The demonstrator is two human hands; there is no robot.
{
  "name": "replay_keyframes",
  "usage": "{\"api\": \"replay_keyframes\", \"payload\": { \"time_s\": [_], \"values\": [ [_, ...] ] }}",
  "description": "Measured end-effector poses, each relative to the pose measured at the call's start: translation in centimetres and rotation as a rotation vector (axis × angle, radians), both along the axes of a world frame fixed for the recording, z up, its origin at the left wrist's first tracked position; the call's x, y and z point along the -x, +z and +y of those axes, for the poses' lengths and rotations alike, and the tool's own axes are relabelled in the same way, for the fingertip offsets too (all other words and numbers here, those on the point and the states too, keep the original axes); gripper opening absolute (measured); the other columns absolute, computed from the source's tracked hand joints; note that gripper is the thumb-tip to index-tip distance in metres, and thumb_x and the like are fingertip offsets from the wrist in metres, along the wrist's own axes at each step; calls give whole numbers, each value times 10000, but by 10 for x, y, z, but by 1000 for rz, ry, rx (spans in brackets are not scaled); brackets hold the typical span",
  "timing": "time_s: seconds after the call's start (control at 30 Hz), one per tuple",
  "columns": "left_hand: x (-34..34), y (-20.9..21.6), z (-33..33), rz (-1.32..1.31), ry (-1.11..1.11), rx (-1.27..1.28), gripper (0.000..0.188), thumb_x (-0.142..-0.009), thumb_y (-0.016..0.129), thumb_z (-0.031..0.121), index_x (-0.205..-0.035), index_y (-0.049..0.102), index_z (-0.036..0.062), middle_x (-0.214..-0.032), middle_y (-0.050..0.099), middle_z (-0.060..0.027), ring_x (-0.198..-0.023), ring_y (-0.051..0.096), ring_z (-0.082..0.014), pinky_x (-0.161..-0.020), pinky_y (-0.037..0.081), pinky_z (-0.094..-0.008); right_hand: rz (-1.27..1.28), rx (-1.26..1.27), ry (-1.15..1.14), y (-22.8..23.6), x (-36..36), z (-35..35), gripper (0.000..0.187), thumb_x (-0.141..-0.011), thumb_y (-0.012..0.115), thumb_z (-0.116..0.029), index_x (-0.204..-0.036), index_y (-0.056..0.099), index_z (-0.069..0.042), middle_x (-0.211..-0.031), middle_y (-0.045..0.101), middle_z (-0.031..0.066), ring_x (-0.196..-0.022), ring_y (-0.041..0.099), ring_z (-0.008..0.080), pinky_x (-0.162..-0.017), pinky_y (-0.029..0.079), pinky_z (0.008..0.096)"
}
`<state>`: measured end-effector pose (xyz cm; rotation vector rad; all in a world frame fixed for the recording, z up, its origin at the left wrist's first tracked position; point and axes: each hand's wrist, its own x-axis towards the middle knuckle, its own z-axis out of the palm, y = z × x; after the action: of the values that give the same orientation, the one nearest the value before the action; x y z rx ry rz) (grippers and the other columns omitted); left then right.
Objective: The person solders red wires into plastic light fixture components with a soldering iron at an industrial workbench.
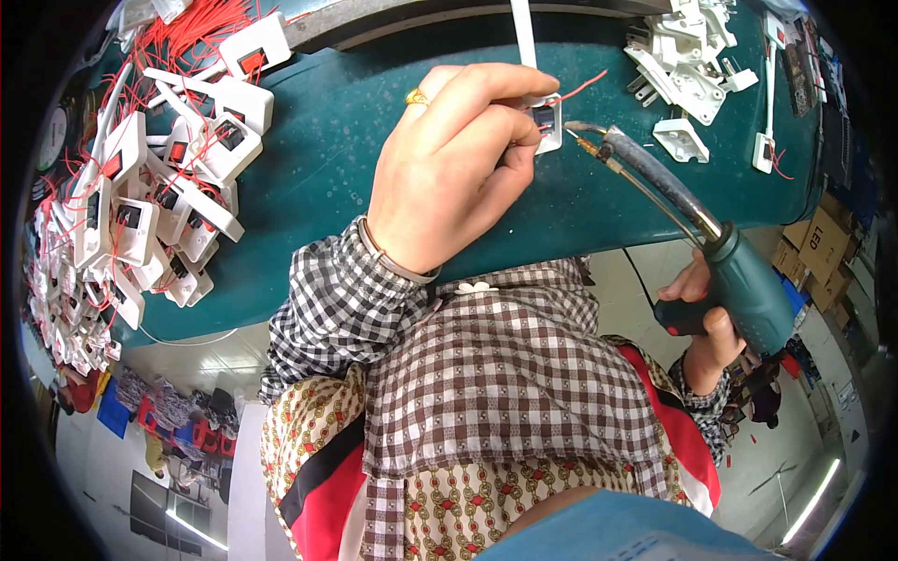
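Note:
My left hand point(449, 159) is closed on a small white plastic housing point(551, 143) at the middle of the table; its long white stem points away from me. A red wire point(585, 86) sticks out of the housing, and the fingers cover part of it. In my right hand point(718, 338) is a green soldering gun point(753, 290), gripped by its handle. Its hot tip and the thin brass feed tube beside it end just right of the housing's open face. I cannot tell whether the tip touches anything inside.
On the left lies a big heap of white housings point(131, 229) with red wires and switches. Behind it is a bundle of red wires point(192, 33). White plastic shells point(687, 70) are piled at the back right, near another stemmed piece point(765, 150). A dark metal bar point(402, 23) crosses the back.

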<state>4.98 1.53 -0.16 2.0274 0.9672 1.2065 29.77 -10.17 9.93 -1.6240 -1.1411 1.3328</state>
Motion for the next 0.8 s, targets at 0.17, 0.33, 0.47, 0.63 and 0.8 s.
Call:
{"api": "replay_keyframes", "payload": {
  "time_s": [0.17, 0.33, 0.47, 0.63, 0.8],
  "values": [
    [0, -1, 1, 1, 2, -4, 198, -599, 634, -58, -733, 526, 38, -986, 600, -50, -813, 558, -234, -700, 454, -314, 19, 3, 6, -2, 0, -1, 721, -795, 629, -401, -1182, 396, 160, -766, 507, 95, -661, 558, 225, -588, 506, 344],
    [1, 0, 1, -1, -2, -10, 201, -598, 639, -56, -742, 532, 34, -984, 598, -64, -825, 560, -243, -703, 458, -315, 142, -38, -50, -5, -6, -2, 603, -780, 661, -340, -1118, 452, 114, -771, 525, 119, -679, 561, 253, -609, 514, 369],
    [3, 4, -11, 34, 21, 18, 329, -614, 732, 16, -916, 606, 51, -1160, 546, -94, -922, 565, -215, -748, 466, -316, 337, -177, -186, -16, -24, 2, 714, -809, 613, -435, -1215, 344, 88, -737, 456, 57, -627, 506, 168, -544, 542, 294],
    [-3, 19, -17, 284, 14, 188, 438, -584, 762, 17, -992, 613, 72, -1039, 551, -93, -895, 566, -228, -685, 478, -308, 1032, -337, -324, -41, -80, 23, 510, -807, 672, -322, -1095, 431, 23, -724, 398, 4, -677, 422, 103, -535, 470, 209],
    [-2, 4, -23, 122, 104, -41, 401, -620, 676, -10, -1008, 592, 50, -944, 531, -77, -734, 540, -201, -643, 455, -309, 1335, -336, -274, -69, -95, 45, 451, -750, 738, -239, -1054, 499, -7, -739, 453, -8, -693, 461, 83, -543, 470, 198]
  ]
}}
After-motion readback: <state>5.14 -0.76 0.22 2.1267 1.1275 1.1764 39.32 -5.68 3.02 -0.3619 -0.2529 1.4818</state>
